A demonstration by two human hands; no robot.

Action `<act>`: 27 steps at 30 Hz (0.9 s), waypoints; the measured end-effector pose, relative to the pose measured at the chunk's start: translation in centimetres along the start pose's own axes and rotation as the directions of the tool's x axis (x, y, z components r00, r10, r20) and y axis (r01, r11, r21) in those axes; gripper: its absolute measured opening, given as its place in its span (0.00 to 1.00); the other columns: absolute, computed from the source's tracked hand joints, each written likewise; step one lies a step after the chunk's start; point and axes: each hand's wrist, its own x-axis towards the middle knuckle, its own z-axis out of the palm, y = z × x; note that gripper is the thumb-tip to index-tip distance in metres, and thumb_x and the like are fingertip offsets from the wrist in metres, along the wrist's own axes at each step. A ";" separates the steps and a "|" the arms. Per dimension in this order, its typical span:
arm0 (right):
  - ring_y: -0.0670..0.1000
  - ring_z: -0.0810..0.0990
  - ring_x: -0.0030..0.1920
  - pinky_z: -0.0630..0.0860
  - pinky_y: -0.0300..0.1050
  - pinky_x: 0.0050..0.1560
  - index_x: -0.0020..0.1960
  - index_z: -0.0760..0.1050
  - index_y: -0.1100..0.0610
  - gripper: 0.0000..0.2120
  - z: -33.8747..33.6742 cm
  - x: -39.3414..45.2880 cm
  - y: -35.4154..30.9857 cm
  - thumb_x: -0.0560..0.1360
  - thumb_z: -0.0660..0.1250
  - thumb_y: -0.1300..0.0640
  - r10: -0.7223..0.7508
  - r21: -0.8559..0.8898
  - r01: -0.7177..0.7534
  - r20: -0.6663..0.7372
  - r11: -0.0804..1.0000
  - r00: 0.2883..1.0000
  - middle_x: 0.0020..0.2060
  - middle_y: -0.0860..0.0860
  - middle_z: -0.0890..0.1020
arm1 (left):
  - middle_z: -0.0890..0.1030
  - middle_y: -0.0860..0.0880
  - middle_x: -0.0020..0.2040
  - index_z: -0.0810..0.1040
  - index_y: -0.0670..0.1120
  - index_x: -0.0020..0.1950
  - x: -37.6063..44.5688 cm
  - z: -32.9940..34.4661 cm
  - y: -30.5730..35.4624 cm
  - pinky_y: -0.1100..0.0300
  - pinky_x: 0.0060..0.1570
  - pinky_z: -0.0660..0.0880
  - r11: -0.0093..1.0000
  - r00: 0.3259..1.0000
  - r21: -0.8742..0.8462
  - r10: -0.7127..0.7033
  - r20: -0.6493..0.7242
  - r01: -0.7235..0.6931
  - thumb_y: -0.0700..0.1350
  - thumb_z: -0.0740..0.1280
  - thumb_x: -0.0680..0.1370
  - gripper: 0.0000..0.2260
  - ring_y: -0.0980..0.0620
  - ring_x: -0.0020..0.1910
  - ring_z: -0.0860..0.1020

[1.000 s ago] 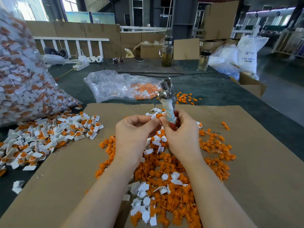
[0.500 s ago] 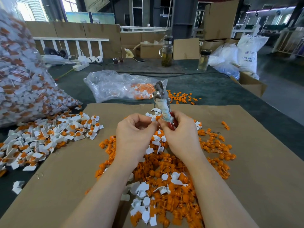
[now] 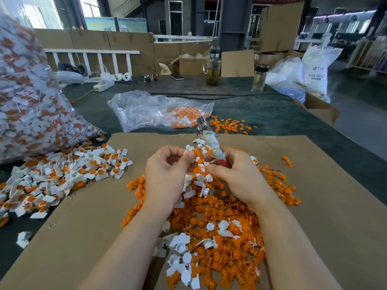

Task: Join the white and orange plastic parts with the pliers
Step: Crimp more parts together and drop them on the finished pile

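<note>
Between both hands, left hand [image 3: 167,170] pinches part [image 3: 193,152] beside right-held pliers [image 3: 211,143].

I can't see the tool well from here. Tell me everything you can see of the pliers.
The pliers stand tilted, head up and leaning left, above the cardboard. The metal head is grey and shiny; whether the jaws are open is unclear. The shaft is wrapped in grubby white cloth or tape, with a red handle showing below. The right hand grips the handle; the left hand pinches a small part beside it.
</note>
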 end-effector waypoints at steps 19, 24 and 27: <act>0.43 0.79 0.43 0.78 0.41 0.44 0.51 0.79 0.54 0.06 1.4 0.2 -0.6 0.75 0.71 0.54 -0.160 -0.134 0.137 -0.173 0.981 0.972 0.41 0.43 0.81 | 0.83 0.51 0.34 0.80 0.51 0.39 -0.3 0.5 -0.2 0.55 0.40 0.81 0.964 0.998 0.261 0.060 -0.017 -0.054 0.46 0.75 0.74 0.07 0.53 0.37 0.83; 0.42 0.79 0.43 0.78 0.42 0.44 0.52 0.79 0.55 0.08 1.3 0.2 -0.6 0.75 0.71 0.53 -0.184 -0.166 0.155 -0.170 0.974 0.968 0.41 0.43 0.81 | 0.84 0.51 0.35 0.80 0.51 0.39 -0.3 0.4 -0.2 0.55 0.41 0.82 0.959 0.999 0.281 0.048 -0.007 -0.044 0.46 0.75 0.74 0.06 0.53 0.38 0.84; 0.44 0.79 0.43 0.79 0.46 0.44 0.52 0.79 0.55 0.07 1.3 0.2 -0.6 0.75 0.71 0.54 -0.178 -0.167 0.151 -0.160 0.974 0.971 0.41 0.45 0.81 | 0.83 0.51 0.35 0.79 0.51 0.39 -0.3 0.4 -0.2 0.61 0.38 0.80 0.954 0.998 0.295 0.059 0.000 -0.056 0.45 0.75 0.75 0.07 0.53 0.38 0.83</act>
